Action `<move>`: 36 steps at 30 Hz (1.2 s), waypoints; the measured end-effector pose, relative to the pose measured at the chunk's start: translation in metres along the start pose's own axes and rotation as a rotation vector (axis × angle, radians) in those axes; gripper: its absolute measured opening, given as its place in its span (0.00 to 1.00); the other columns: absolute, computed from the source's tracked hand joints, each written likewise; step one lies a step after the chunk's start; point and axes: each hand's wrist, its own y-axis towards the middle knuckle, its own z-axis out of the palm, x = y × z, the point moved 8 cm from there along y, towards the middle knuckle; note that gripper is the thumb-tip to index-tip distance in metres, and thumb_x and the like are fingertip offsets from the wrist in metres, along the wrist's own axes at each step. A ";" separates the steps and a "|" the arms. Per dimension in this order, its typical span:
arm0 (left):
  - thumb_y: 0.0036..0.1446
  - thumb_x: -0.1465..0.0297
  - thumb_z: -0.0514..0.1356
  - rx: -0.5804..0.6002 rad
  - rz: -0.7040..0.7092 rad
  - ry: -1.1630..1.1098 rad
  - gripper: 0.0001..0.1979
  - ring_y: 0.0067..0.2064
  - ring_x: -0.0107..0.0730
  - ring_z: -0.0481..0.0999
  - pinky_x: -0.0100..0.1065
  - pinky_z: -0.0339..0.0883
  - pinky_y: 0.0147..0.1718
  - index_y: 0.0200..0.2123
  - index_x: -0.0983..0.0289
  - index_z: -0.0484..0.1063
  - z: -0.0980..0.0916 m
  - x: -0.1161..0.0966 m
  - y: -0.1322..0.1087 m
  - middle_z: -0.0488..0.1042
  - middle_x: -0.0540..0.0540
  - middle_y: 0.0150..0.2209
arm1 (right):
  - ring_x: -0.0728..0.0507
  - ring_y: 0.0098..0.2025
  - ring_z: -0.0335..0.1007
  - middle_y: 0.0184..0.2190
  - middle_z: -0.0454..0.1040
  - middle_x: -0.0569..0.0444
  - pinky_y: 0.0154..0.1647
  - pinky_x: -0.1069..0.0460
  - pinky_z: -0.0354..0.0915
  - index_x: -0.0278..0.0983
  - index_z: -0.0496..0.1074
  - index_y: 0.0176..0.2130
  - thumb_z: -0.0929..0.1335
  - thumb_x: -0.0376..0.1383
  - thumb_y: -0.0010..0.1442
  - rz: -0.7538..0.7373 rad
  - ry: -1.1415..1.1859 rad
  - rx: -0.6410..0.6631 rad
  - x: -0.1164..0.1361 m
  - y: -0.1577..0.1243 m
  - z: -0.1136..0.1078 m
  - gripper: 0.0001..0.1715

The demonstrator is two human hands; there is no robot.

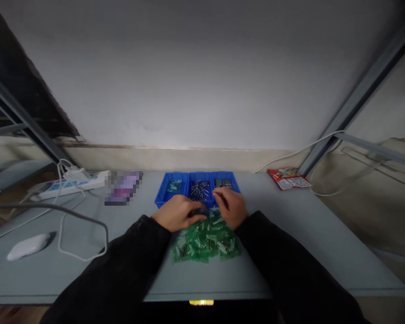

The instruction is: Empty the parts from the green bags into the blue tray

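Note:
Three blue bins stand side by side at the table's middle: the left bin holds a few green pieces, the middle bin holds thin metal pins, the right bin holds dark parts. In front of them lies a pile of small green parts. My left hand rests at the pile's far left edge with its fingers curled and pressed together. My right hand is at the pile's far right, by the middle and right bins, fingers pinched. What either hand holds is too small to make out.
A white power strip with plugs and cables lies at the far left, with a white mouse nearer me. A blurred purple object sits left of the bins. A red packet lies at the far right by a metal frame post.

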 end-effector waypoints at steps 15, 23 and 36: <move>0.70 0.71 0.59 -0.373 0.096 -0.046 0.09 0.29 0.31 0.73 0.34 0.67 0.30 0.46 0.62 0.80 -0.016 -0.017 -0.010 0.75 0.51 0.28 | 0.45 0.33 0.77 0.36 0.81 0.52 0.35 0.51 0.70 0.39 0.73 0.47 0.63 0.33 0.71 -0.014 0.021 -0.020 0.004 -0.002 -0.004 0.10; 0.67 0.72 0.64 -0.784 -0.092 -0.077 0.07 0.47 0.38 0.75 0.41 0.71 0.43 0.45 0.57 0.82 -0.046 0.000 -0.026 0.75 0.55 0.43 | 0.47 0.32 0.79 0.43 0.83 0.54 0.38 0.51 0.74 0.42 0.61 0.67 0.64 0.28 0.67 -0.021 0.090 0.023 0.003 -0.006 0.003 0.31; 0.69 0.71 0.63 -0.651 -0.117 -0.230 0.05 0.42 0.32 0.80 0.35 0.74 0.43 0.46 0.62 0.79 -0.029 0.006 -0.020 0.81 0.54 0.42 | 0.45 0.32 0.82 0.43 0.84 0.52 0.38 0.51 0.77 0.41 0.69 0.62 0.68 0.38 0.70 0.039 0.027 0.023 -0.003 -0.011 0.017 0.22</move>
